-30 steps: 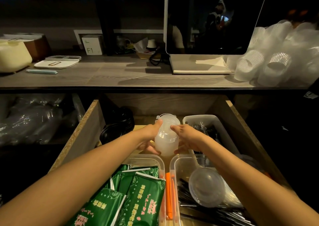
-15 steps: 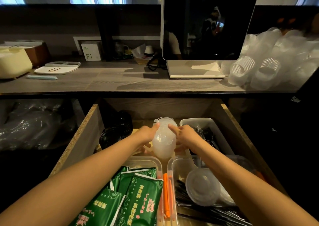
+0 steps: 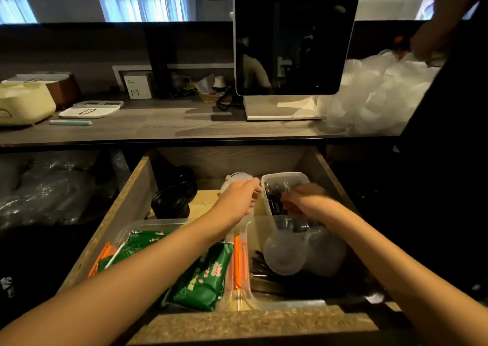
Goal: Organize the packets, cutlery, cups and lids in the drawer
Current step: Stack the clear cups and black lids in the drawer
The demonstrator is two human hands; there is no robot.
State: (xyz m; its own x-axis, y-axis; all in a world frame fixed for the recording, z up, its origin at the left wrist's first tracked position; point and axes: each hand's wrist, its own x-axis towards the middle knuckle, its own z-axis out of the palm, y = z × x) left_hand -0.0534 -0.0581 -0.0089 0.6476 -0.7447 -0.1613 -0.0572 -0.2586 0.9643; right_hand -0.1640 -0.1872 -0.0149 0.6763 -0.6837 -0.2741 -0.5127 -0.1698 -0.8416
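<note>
Left hand (image 3: 241, 196) still curled round the stack of clear cups (image 3: 235, 180) at the drawer (image 3: 133, 187) back; right hand (image 3: 303, 200) now off it, fingers curled over the cutlery tray (image 3: 285, 178), grip unclear. Cups apparently placed, cutlery next.

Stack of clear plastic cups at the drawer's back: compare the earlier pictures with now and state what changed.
The right hand let go of the stack of clear plastic cups and moved right, over the clear tub of cutlery. The left hand stays on the stack. Green packets unchanged.
</note>
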